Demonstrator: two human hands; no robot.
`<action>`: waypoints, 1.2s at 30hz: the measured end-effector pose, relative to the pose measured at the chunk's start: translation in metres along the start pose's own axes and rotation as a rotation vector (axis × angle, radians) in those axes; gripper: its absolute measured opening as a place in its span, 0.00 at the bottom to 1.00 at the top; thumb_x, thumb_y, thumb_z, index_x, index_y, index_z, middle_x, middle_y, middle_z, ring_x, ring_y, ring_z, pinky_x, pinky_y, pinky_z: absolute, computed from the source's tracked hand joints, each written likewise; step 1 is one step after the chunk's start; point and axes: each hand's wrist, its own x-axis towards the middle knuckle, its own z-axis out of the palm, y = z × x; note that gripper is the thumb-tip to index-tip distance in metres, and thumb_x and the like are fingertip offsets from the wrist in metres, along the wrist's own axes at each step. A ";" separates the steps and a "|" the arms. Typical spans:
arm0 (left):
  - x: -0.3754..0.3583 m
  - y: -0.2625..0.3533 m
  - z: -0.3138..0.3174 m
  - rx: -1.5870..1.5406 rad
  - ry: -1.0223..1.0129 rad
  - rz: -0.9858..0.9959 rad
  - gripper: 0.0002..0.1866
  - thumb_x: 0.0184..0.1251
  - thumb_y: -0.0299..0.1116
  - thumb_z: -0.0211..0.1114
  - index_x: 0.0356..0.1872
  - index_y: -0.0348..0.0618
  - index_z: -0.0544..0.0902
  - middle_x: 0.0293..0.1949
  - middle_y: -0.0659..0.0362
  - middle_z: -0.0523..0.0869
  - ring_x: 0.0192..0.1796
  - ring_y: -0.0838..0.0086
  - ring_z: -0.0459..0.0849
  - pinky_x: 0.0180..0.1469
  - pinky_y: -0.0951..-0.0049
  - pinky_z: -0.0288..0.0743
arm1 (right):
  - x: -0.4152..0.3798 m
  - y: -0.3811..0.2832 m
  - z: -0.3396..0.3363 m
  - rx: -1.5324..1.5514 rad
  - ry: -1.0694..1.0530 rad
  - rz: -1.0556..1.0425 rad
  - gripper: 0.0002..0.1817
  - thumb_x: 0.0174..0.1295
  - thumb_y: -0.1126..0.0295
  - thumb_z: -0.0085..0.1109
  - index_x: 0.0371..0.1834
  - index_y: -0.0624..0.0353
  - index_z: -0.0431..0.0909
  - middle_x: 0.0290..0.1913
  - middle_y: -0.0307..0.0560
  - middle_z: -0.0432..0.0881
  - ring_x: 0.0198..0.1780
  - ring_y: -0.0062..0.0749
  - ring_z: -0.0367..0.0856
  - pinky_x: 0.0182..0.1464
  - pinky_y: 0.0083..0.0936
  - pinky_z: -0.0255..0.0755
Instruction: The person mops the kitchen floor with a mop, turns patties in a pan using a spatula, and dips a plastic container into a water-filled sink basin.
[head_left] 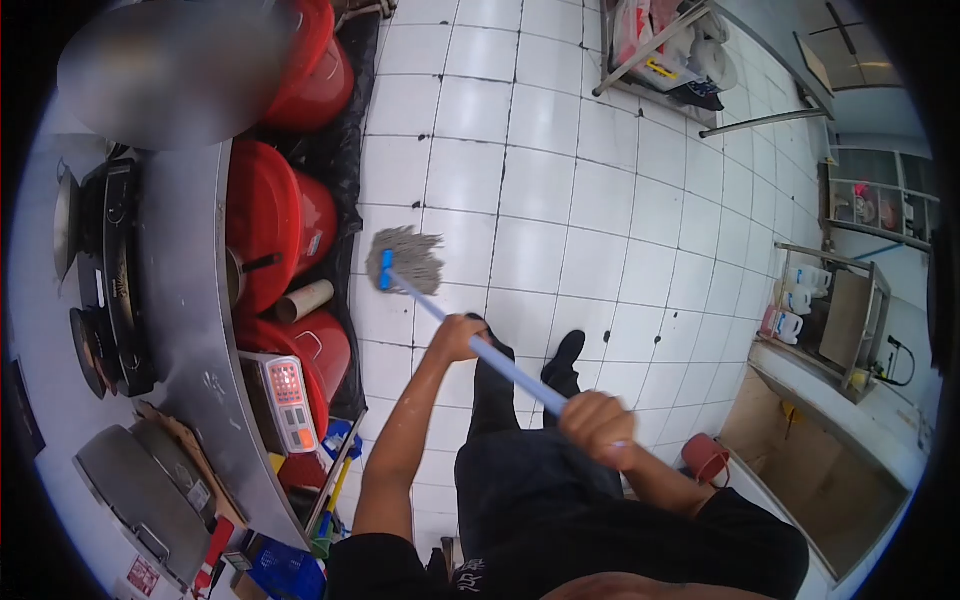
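A mop [415, 262] with grey strands and a blue clamp rests its head on the white tiled floor. Its pale blue-grey handle slants down toward my body. My left hand [456, 338] is wrapped round the lower part of the handle, nearer the mop head. Higher up, close to the handle's top end, my right hand [598, 428] grips it with closed fingers. The strands lie near the black sheet beside the red containers.
Large red lidded containers [318, 215] stand left, under a steel counter [185, 250]. A digital scale [288, 400] sits beside them. At right are a red bucket [706, 457], a basin [800, 470] and white jugs [788, 327]. A metal-legged rack [650, 50] stands ahead.
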 end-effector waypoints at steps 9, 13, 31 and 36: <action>-0.067 -0.048 -0.010 0.069 -0.013 0.028 0.12 0.43 0.33 0.68 0.12 0.45 0.73 0.15 0.53 0.80 0.20 0.56 0.82 0.25 0.60 0.76 | -0.089 0.061 0.054 -0.141 0.081 0.054 0.14 0.55 0.74 0.44 0.12 0.55 0.60 0.14 0.43 0.64 0.16 0.38 0.64 0.25 0.34 0.61; -0.038 -0.002 0.032 0.045 0.074 0.063 0.11 0.44 0.31 0.67 0.12 0.45 0.73 0.15 0.55 0.81 0.20 0.60 0.84 0.25 0.63 0.76 | -0.085 -0.008 0.036 -0.218 0.130 0.076 0.11 0.50 0.77 0.45 0.13 0.58 0.61 0.15 0.44 0.65 0.17 0.38 0.65 0.27 0.35 0.64; 0.042 0.242 0.217 -0.210 0.184 0.296 0.10 0.45 0.28 0.66 0.14 0.44 0.72 0.15 0.58 0.75 0.19 0.66 0.77 0.24 0.65 0.66 | -0.108 -0.259 0.046 -0.749 -0.209 0.357 0.14 0.64 0.66 0.50 0.23 0.61 0.74 0.18 0.40 0.73 0.20 0.27 0.69 0.27 0.24 0.64; -0.022 0.284 0.158 -0.111 0.606 0.006 0.14 0.58 0.32 0.59 0.16 0.41 0.70 0.14 0.55 0.72 0.18 0.66 0.71 0.23 0.59 0.63 | -0.071 -0.299 0.088 -0.198 0.159 -0.013 0.16 0.70 0.60 0.47 0.48 0.63 0.73 0.36 0.50 0.83 0.43 0.34 0.81 0.49 0.27 0.73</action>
